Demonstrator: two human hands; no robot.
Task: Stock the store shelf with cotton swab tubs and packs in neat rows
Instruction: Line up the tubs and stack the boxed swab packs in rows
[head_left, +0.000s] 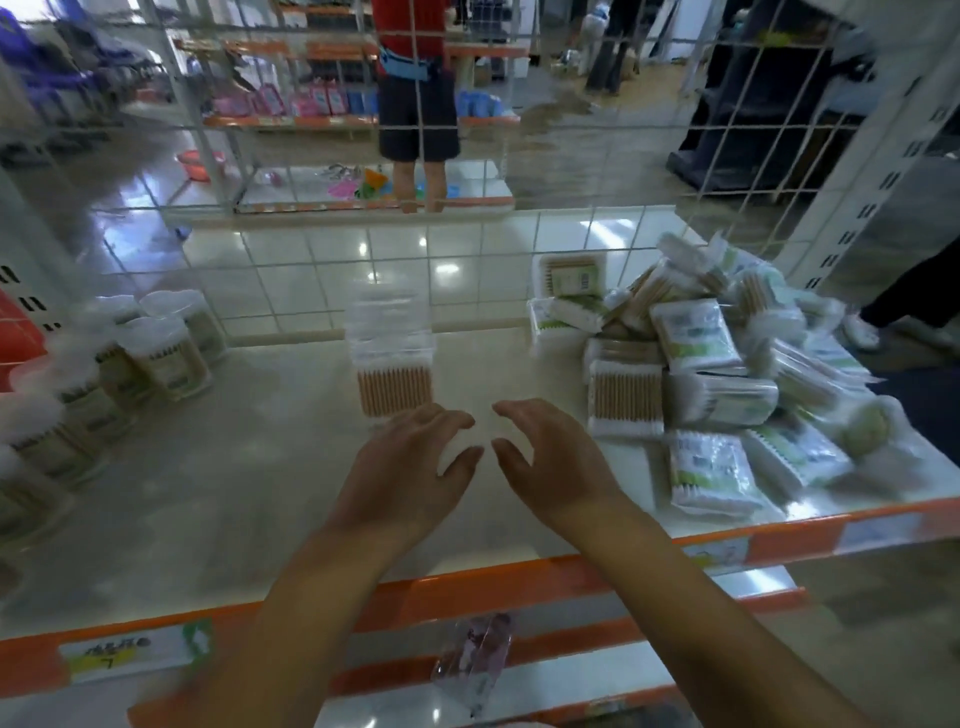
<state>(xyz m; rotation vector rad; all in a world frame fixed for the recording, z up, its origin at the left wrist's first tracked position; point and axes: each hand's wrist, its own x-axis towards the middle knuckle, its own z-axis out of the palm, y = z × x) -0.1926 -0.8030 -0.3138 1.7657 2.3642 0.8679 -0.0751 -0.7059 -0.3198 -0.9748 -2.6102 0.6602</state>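
Bare fingertips of my left hand (410, 457) and right hand (540, 457) curl loosely toward each other over the pale shelf (234, 493), nearly meeting, gripping nothing. Both palms face down, forearms reaching in across the orange shelf edge (467, 587). Just beyond my left fingers a clear swab tub (392, 353) stands upright. More tubs (130, 358) line the left side; a heap of swab packs (727, 374) lies to my right.

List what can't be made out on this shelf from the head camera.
- Label print on the heaped packs: blurred, too small.
- Row of tubs: smeared by motion, cut off by the left edge.
- Price tag text: blurred.
- Clear box lid: smeared.
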